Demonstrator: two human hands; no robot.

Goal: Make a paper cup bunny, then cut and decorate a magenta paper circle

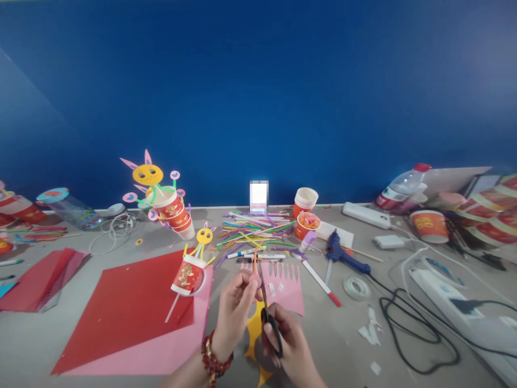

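Note:
My left hand [239, 302], with red beads at the wrist, pinches a thin orange strip [255, 261] that points upward. My right hand [286, 337] is closed round the black handles of the scissors [264, 302], whose blades stand upright just right of the strip. Beneath and between the hands lies a yellow sheet with curved cutouts [254, 330]. Behind them is a pink sheet [288, 293] with a toothed upper edge and small white scraps on it.
Red sheets [133, 302] and a cup figure [189, 275] lie left. Pipe cleaners [254, 229] and paper cups [305, 202] are behind. To the right are a blue glue gun [347, 258], tape [356, 288], black cable [404, 323] and a power strip [456, 312].

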